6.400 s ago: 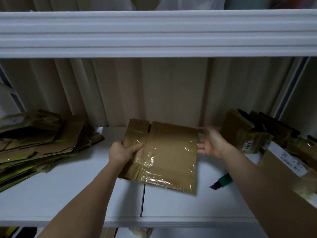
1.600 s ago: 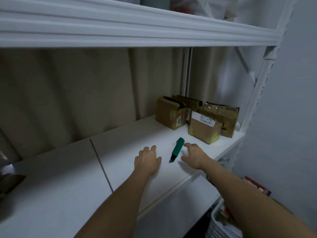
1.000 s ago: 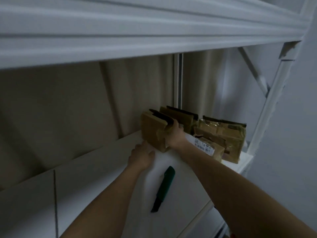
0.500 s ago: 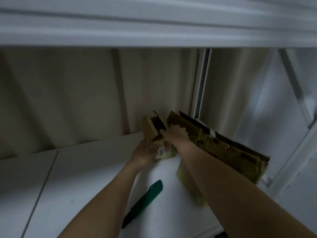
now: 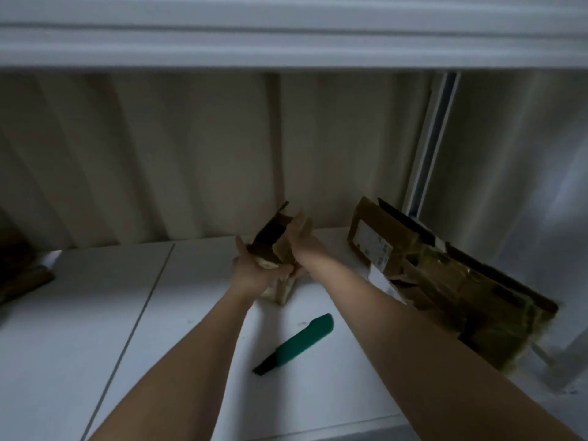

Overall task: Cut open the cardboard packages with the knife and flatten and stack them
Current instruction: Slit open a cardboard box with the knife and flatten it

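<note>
A small brown cardboard package [image 5: 276,246] with an open dark top sits tilted at the middle of the white shelf [image 5: 95,329]. My left hand [image 5: 254,272] grips its near left side. My right hand [image 5: 302,240] grips its right side and upper flap. The green-handled knife [image 5: 296,343] lies flat on the shelf in front of the package, between my forearms, with its dark blade pointing to the lower left. Neither hand touches it.
Several more taped cardboard packages [image 5: 445,275] lean in a row at the right end of the shelf, one with a white label. Flattened cardboard [image 5: 19,272] shows at the far left edge. An upper shelf [image 5: 286,33] hangs overhead. A beige curtain hangs behind.
Both hands took one small package from the row at the right and have drawn it left and toward me. The view has swung left. The knife still lies on the shelf.
</note>
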